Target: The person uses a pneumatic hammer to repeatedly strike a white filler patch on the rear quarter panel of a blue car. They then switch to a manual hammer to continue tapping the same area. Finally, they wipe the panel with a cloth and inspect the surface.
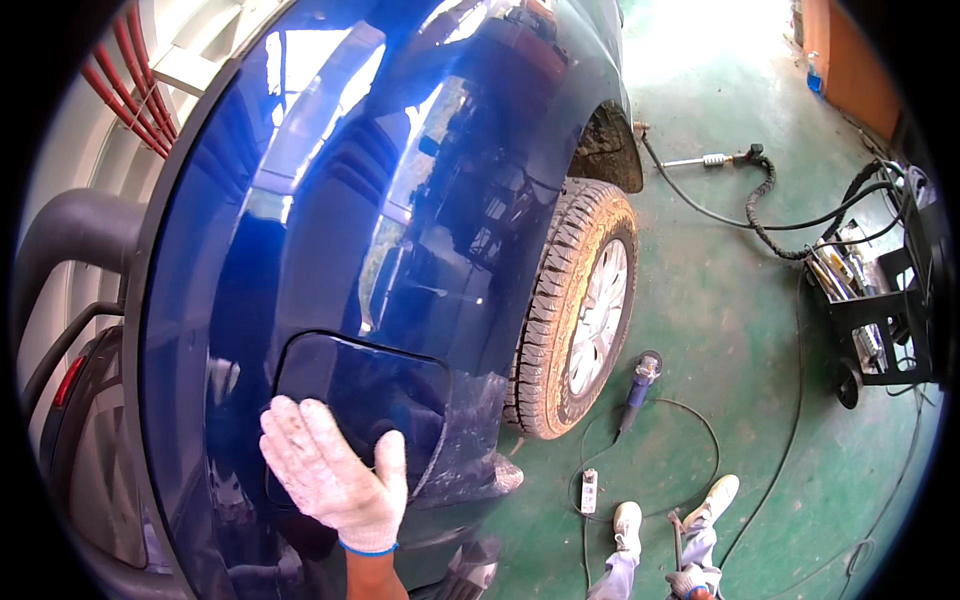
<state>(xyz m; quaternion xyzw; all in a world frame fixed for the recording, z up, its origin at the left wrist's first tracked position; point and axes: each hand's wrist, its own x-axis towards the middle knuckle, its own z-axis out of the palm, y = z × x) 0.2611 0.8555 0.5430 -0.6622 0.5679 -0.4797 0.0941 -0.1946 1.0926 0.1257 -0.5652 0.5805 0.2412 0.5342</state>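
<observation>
Fingers [300, 425] of the gloved left hand [335, 480] lie spread and flat against the dark blue car body [330, 220], gripping nothing. The palm presses on the lower edge of the fuel filler flap [385, 385], a rounded panel set into the rear quarter, with the thumb pointing up along it. A blue band shows at the glove's cuff. The right hand [693, 580], also gloved, hangs low by the person's leg near the picture's bottom edge; its fingers are curled around the handle of a hammer [677, 535]. Beside the flap stands the dusty rear wheel [585, 315]. On the green floor [730, 300] lie an angle grinder [640, 385] with its cable, a white power strip [589, 490], and a black hose [765, 215] leading to a tool cart [885, 310].
</observation>
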